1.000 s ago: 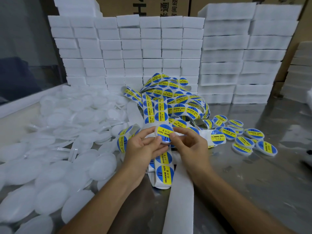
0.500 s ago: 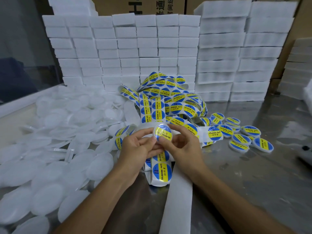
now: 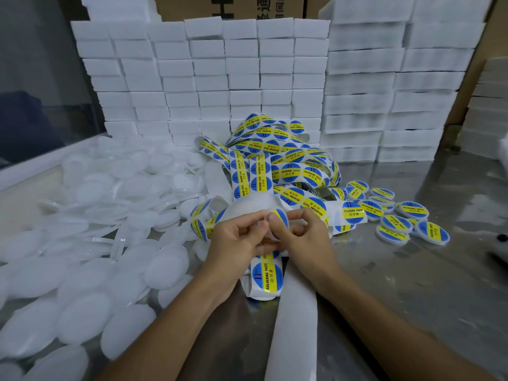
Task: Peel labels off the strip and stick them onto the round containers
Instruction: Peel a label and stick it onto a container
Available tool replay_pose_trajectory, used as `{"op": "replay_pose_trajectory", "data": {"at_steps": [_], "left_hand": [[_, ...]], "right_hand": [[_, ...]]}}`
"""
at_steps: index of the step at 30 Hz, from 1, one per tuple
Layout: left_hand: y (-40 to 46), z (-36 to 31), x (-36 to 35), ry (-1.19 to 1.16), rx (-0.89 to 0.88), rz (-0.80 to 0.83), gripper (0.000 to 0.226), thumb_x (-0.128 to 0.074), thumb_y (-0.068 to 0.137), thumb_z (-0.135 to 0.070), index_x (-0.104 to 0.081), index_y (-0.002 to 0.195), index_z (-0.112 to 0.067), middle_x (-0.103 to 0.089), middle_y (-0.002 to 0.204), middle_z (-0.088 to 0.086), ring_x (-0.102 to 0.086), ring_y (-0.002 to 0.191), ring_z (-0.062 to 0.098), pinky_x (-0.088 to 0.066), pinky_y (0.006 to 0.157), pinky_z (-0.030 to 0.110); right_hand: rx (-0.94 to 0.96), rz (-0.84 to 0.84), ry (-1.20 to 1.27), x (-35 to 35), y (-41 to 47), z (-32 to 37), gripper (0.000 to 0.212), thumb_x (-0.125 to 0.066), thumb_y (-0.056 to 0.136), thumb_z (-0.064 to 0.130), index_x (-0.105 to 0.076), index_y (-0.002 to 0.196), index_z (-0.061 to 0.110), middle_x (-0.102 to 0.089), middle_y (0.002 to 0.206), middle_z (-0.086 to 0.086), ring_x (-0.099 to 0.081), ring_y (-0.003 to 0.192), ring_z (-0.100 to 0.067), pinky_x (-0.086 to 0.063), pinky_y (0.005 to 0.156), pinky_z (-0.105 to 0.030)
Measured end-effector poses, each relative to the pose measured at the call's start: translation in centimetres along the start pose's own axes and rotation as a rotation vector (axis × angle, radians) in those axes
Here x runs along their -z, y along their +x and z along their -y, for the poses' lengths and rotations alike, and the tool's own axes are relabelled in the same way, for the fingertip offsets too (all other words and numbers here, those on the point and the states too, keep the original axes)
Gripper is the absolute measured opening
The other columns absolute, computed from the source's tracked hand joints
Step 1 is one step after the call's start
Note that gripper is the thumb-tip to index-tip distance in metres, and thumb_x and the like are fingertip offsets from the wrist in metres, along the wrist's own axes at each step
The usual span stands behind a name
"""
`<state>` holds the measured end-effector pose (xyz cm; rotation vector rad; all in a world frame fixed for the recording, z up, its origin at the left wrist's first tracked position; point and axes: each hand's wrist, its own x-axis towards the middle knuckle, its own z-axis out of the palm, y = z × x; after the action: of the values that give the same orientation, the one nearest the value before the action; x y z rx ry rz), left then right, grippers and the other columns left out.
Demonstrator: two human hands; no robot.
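Since the earlier frame both hands had dropped slightly and the labelled container was tilted on edge rather than facing the camera. Left hand (image 3: 239,237) pinched the round container (image 3: 277,220) from one side; right hand (image 3: 302,237) gripped it opposite, thumb pressed on the blue-and-yellow label (image 3: 281,218) — fingers curled on both. Judged light, thin, rigid plastic, smooth and liable to slip; best held by the rim. Label strip (image 3: 265,280) lay just below the hands on the steel table (image 3: 412,284), glossy, limp, easily creased. Left of the strip, unlabelled white containers (image 3: 90,243) were heaped. Right of it sat finished labelled containers (image 3: 404,218). Beyond — a tangled strip pile (image 3: 280,155) and stacked white foam blocks (image 3: 220,78).
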<state>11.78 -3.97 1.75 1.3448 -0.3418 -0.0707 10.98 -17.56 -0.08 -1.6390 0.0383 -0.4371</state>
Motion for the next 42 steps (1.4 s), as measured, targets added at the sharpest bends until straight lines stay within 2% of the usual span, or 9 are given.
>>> {"op": "replay_pose_trajectory", "data": {"at_steps": [3, 6, 11, 14, 18, 24, 30, 36, 42], "left_hand": [[-0.1, 0.3, 0.1, 0.058, 0.002, 0.017, 0.023, -0.056, 0.095, -0.002, -0.070, 0.113, -0.006, -0.077, 0.093, 0.007, -0.074, 0.086, 0.024, -0.059, 0.069, 0.025], [-0.2, 0.3, 0.1, 0.065, -0.012, -0.025, 0.019, -0.058, 0.093, -0.002, -0.071, 0.106, -0.009, -0.077, 0.087, 0.004, -0.075, 0.080, 0.023, -0.058, 0.066, 0.023], [-0.1, 0.0, 0.0, -0.014, -0.005, -0.083, 0.024, -0.055, 0.095, 0.000, -0.070, 0.099, -0.019, -0.077, 0.087, 0.002, -0.075, 0.079, 0.022, -0.058, 0.063, 0.023], [-0.1, 0.0, -0.1, 0.002, 0.014, -0.073, 0.023, -0.051, 0.098, -0.002, -0.070, 0.109, -0.011, -0.076, 0.095, 0.013, -0.074, 0.081, 0.030, -0.061, 0.066, 0.030], [0.3, 0.3, 0.0, 0.024, -0.026, -0.143, 0.013, -0.060, 0.095, -0.011, -0.067, 0.105, -0.007, -0.074, 0.091, 0.013, -0.074, 0.075, 0.028, -0.061, 0.061, 0.031], [0.1, 2.1, -0.2, 0.497, -0.099, -0.016, 0.038, -0.089, 0.064, -0.021, -0.063, 0.090, -0.030, -0.062, 0.067, -0.009, -0.060, 0.058, 0.013, -0.056, 0.062, 0.030], [0.0, 2.5, -0.1, 0.700, -0.131, 0.046, 0.053, -0.090, 0.063, -0.026, -0.060, 0.106, -0.033, -0.063, 0.087, -0.014, -0.056, 0.064, 0.006, -0.054, 0.066, 0.020], [-0.1, 2.4, 0.1, 0.763, -0.147, 0.110, 0.051, -0.083, 0.068, -0.012, -0.054, 0.096, -0.044, -0.061, 0.095, -0.016, -0.053, 0.069, 0.000, -0.046, 0.063, 0.011], [0.2, 2.3, 0.2, 0.594, -0.058, 0.034, 0.053, -0.079, 0.074, -0.005, -0.059, 0.107, -0.041, -0.065, 0.098, -0.010, -0.058, 0.058, -0.003, -0.048, 0.059, 0.014]], "right_hand": [[-0.029, -0.041, 0.010, 0.1, 0.2, -0.2, 0.045, -0.067, 0.083, 0.050, -0.055, 0.087, 0.007, -0.071, 0.070, -0.010, -0.072, 0.061, -0.023, -0.060, 0.054, -0.036], [-0.017, -0.033, -0.006, 0.3, 0.4, -0.6, 0.027, -0.056, 0.098, 0.032, -0.054, 0.087, 0.007, -0.071, 0.071, -0.010, -0.070, 0.056, -0.019, -0.056, 0.051, -0.029], [0.055, 0.095, 0.059, 0.1, -0.1, -0.4, 0.031, -0.074, 0.085, 0.029, -0.057, 0.108, 0.015, -0.075, 0.079, -0.011, -0.073, 0.070, -0.028, -0.061, 0.064, -0.039], [0.064, 0.122, 0.089, 0.3, -0.1, -0.2, 0.020, -0.065, 0.092, 0.023, -0.059, 0.106, 0.010, -0.077, 0.083, -0.010, -0.075, 0.074, -0.030, -0.062, 0.067, -0.045], [0.050, 0.091, 0.129, 0.3, -0.1, 0.0, 0.020, -0.054, 0.099, 0.024, -0.059, 0.099, 0.004, -0.076, 0.082, -0.010, -0.075, 0.074, -0.025, -0.061, 0.065, -0.035], [-0.081, 0.033, 0.332, 0.1, -0.1, 0.5, 0.023, -0.053, 0.101, 0.023, -0.062, 0.098, 0.002, -0.073, 0.075, -0.008, -0.070, 0.063, -0.017, -0.056, 0.058, -0.027], [-0.169, 0.062, 0.527, 1.7, 0.5, 3.2, 0.009, -0.070, 0.089, 0.016, -0.071, 0.096, 0.010, -0.066, 0.071, -0.005, -0.055, 0.051, -0.011, -0.047, 0.046, -0.021], [-0.014, -0.456, 0.255, 6.0, 2.8, 3.2, 0.013, -0.067, 0.090, 0.011, -0.066, 0.104, 0.010, -0.065, 0.058, 0.004, -0.058, 0.047, -0.004, -0.048, 0.046, -0.018], [-0.212, -0.593, 0.406, 9.7, 5.1, 0.4, 0.040, -0.062, 0.090, 0.000, -0.058, 0.129, 0.005, -0.067, 0.106, -0.015, -0.070, 0.078, -0.018, -0.057, 0.060, -0.017]]}}
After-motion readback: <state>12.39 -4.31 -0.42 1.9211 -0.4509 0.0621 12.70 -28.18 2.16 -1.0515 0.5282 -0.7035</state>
